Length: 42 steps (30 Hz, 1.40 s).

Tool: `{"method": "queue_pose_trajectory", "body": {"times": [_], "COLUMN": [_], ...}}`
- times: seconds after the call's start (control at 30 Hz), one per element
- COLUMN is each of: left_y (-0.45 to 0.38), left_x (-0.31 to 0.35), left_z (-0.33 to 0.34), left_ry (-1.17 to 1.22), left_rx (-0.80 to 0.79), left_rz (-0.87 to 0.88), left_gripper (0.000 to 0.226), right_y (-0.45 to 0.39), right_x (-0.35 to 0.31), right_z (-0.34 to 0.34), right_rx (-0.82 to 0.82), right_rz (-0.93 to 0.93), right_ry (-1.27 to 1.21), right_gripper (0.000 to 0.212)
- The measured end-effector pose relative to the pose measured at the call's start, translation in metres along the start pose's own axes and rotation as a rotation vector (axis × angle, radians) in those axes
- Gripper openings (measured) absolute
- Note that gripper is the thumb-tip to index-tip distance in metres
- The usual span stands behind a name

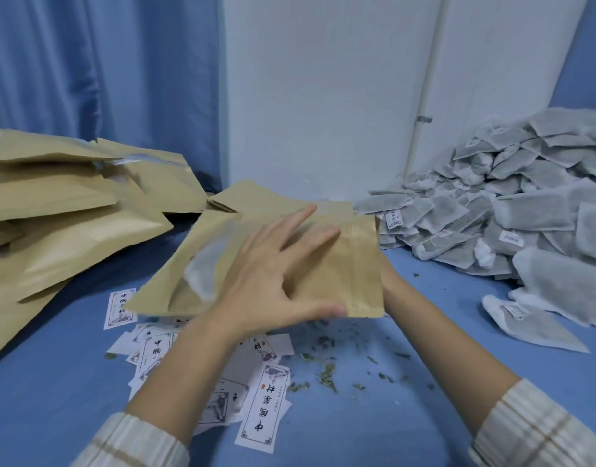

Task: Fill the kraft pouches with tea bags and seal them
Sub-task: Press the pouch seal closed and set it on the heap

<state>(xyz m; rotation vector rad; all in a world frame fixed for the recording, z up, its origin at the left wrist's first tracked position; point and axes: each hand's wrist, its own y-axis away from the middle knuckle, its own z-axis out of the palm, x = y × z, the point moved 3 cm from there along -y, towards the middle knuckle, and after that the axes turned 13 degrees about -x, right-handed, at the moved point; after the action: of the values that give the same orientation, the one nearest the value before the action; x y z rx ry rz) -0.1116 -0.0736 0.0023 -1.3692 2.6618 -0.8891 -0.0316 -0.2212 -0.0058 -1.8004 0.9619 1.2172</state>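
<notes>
Kraft pouch (340, 264): tan-brown, with a frosted whitish window. Stacked pouches (70, 210): same tan. Tea bag heap (512, 203): grey-white mesh, white labels. Table cover (53, 382): blue. Label cards (261, 406): white, black characters, small red seal. Sleeves (539, 429): cream with tan stripes. Curtain (87, 69): blue.

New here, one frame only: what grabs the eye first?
The kraft pouch held up at centre, the left hand spread flat across it and the right hand hidden behind its right edge. Next, the grey heap of tea bags at right and the stack of kraft pouches at left. Printed cards and loose tea crumbs litter the blue tabletop below.
</notes>
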Motion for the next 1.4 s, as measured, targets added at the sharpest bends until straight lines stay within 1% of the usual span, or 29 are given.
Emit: {"method": "queue_pose_trajectory", "body": {"times": [0.07,0.1,0.13,0.17,0.2,0.27,0.3,0.37,0.4,0.47,0.53,0.57,0.6,0.63,0.7,0.77,0.87,0.93,1.0,1.03,1.1,1.13,1.17,1.3,1.4], "left_y": [-0.005,-0.008,-0.012,-0.016,-0.02,-0.027,-0.03,-0.036,-0.039,-0.047,-0.053,-0.056,-0.06,-0.064,-0.073,-0.08,-0.089,-0.096,-0.103,-0.107,-0.115,-0.119,-0.122,-0.131,-0.133], "left_x": [0.011,0.015,0.02,0.024,0.029,0.037,0.039,0.044,0.045,0.047,0.048,0.048,0.048,0.047,0.047,0.047,0.042,0.036,0.032,0.032,0.032,0.033,0.035,0.037,0.032], "left_z": [0.004,0.005,0.005,0.003,0.0,-0.004,-0.007,-0.014,-0.018,-0.027,-0.037,-0.041,-0.044,-0.047,-0.052,-0.057,-0.064,-0.069,-0.073,-0.074,-0.074,-0.074,-0.074,-0.071,-0.063], "left_ry": [-0.119,-0.171,-0.209,-0.231,-0.249,-0.305,-0.316,-0.238,-0.151,0.025,0.173,0.259,0.355,0.448,0.574,0.69,0.837,0.931,1.077,1.151,1.251,1.273,1.286,1.356,1.333], "left_rx": [-0.075,-0.097,-0.09,-0.044,0.03,0.166,0.201,0.235,0.248,0.301,0.376,0.395,0.395,0.383,0.372,0.396,0.424,0.43,0.429,0.421,0.402,0.396,0.393,0.393,0.405], "left_rz": [0.057,0.063,0.06,0.056,0.064,0.113,0.132,0.142,0.131,0.102,0.035,-0.01,-0.046,-0.077,-0.104,-0.097,-0.109,-0.146,-0.178,-0.186,-0.187,-0.189,-0.195,-0.278,-0.362], "left_gripper": [0.1,0.104,0.103,0.096,0.086,0.063,0.054,0.046,0.044,0.04,0.033,0.028,0.022,0.022,0.027,0.02,0.008,0.004,0.006,0.007,0.007,0.006,0.007,0.025,0.02], "right_y": [0.004,0.006,0.004,0.004,0.006,0.008,0.01,0.021,0.027,0.046,0.062,0.067,0.07,0.071,0.07,0.068,0.065,0.062,0.058,0.057,0.054,0.054,0.053,0.051,0.049], "right_x": [-0.015,-0.02,-0.019,-0.022,-0.026,-0.041,-0.051,-0.069,-0.075,-0.086,-0.095,-0.1,-0.102,-0.104,-0.105,-0.109,-0.117,-0.118,-0.118,-0.119,-0.123,-0.124,-0.124,-0.121,-0.119], "right_z": [-0.004,-0.006,-0.009,-0.01,-0.013,-0.017,-0.02,-0.033,-0.044,-0.065,-0.086,-0.096,-0.104,-0.111,-0.124,-0.134,-0.148,-0.157,-0.162,-0.164,-0.166,-0.167,-0.167,-0.169,-0.168], "right_rx": [0.027,0.034,0.069,0.088,0.119,0.108,0.072,0.061,0.1,0.223,0.34,0.38,0.394,0.383,0.35,0.343,0.339,0.303,0.239,0.217,0.217,0.224,0.224,0.16,0.136], "right_rz": [-0.006,0.006,0.036,0.057,0.067,0.074,0.071,0.037,-0.002,-0.166,-0.327,-0.381,-0.393,-0.386,-0.34,-0.348,-0.387,-0.395,-0.399,-0.411,-0.442,-0.445,-0.439,-0.351,-0.287], "right_ry": [-0.011,-0.012,-0.057,-0.162,-0.174,-0.129,-0.034,0.229,0.339,0.577,0.597,0.613,0.631,0.623,0.553,0.512,0.404,0.293,0.187,0.142,0.094,0.064,0.028,-0.054,-0.096], "right_gripper": [0.027,0.026,0.03,0.032,0.031,0.026,0.026,0.023,0.023,0.026,0.026,0.024,0.02,0.019,0.026,0.034,0.037,0.044,0.05,0.046,0.026,0.019,0.018,0.031,0.037]}}
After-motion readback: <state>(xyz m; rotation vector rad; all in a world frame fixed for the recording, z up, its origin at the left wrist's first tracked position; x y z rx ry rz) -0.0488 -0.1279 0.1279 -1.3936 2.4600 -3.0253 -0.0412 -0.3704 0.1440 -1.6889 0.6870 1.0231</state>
